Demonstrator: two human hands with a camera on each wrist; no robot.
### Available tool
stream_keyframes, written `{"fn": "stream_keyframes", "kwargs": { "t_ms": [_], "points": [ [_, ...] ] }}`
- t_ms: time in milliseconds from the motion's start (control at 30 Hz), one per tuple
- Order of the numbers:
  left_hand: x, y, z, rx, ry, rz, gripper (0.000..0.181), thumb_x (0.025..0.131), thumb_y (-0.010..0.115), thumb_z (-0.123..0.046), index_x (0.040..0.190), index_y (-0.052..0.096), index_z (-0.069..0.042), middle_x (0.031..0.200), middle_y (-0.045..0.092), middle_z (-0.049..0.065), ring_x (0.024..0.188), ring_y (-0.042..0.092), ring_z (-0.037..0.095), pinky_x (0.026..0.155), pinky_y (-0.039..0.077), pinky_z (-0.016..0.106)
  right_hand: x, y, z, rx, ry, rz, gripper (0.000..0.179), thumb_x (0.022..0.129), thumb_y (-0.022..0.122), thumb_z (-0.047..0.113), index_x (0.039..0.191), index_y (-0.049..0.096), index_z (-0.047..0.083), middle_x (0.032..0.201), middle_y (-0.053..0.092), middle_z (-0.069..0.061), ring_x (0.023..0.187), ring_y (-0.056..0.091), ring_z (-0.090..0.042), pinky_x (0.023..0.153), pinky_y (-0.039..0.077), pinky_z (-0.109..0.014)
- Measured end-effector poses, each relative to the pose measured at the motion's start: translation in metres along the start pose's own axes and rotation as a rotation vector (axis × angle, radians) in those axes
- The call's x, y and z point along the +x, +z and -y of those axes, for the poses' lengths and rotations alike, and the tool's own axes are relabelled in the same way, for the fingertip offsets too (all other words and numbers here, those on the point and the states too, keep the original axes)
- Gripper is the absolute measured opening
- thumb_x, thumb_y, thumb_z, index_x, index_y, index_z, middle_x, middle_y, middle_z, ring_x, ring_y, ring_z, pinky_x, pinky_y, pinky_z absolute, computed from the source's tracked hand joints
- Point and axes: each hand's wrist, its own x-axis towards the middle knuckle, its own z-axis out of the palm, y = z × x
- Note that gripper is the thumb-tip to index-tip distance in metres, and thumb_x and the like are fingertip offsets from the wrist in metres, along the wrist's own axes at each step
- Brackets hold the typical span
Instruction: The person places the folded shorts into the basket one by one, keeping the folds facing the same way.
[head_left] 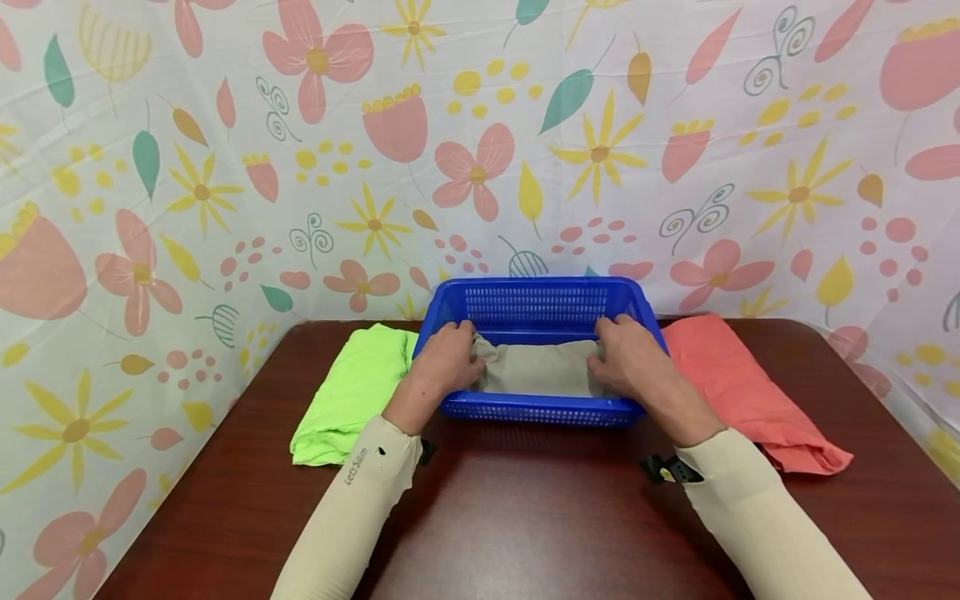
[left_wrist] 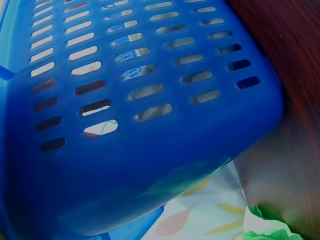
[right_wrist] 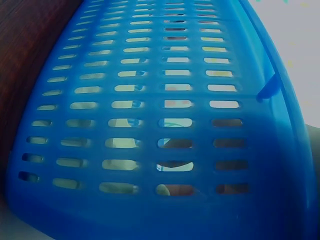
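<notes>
A grey folded cloth (head_left: pixel 542 367) lies low inside a blue plastic basket (head_left: pixel 543 403), stretched between my two hands. At its left end my left hand (head_left: pixel 447 358) reaches over the rim and grips the cloth, which bunches by the fingers. My right hand (head_left: pixel 633 357) holds the opposite end, thumb toward the middle. In the left wrist view the slotted basket wall (left_wrist: pixel 150 135) fills most of the picture and hides the hand. Likewise, the right wrist view shows mainly the basket wall (right_wrist: pixel 150 150), with pale cloth behind its slots.
A folded lime-green cloth (head_left: pixel 348 400) lies on the dark wooden table (head_left: pixel 540 517) left of the basket. To its right is a folded coral-red cloth (head_left: pixel 750 392). A flower-patterned sheet (head_left: pixel 480 100) hangs right behind the table.
</notes>
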Motion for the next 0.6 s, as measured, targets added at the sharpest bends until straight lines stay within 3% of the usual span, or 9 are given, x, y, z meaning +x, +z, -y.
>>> {"fn": "stream_keyframes", "kwargs": {
  "t_ms": [467,600],
  "points": [
    [-0.0033,-0.0048,0.0009,-0.027,0.004,-0.007,0.042,0.102,0.071,-0.027,0.133,0.059,0.000,0.121,0.066,0.018,0.110,0.064,0.031,0.094,0.056,0.045,-0.0027,-0.0076,0.0049,-0.023,0.014,0.028,0.044,0.096,0.071,0.020,0.127,0.063,-0.009,0.119,0.063,-0.032,0.106,0.062,-0.042,0.097,0.054,-0.060],
    [-0.0037,-0.0058,0.0010,-0.036,-0.007,0.000,0.048,0.102,0.072,-0.028,0.138,0.057,0.000,0.129,0.065,0.020,0.116,0.064,0.032,0.099,0.056,0.045,-0.0043,-0.0093,0.0057,-0.008,0.029,0.043,0.046,0.097,0.070,0.021,0.131,0.062,-0.009,0.125,0.062,-0.032,0.110,0.061,-0.043,0.101,0.053,-0.062]
  ]
}}
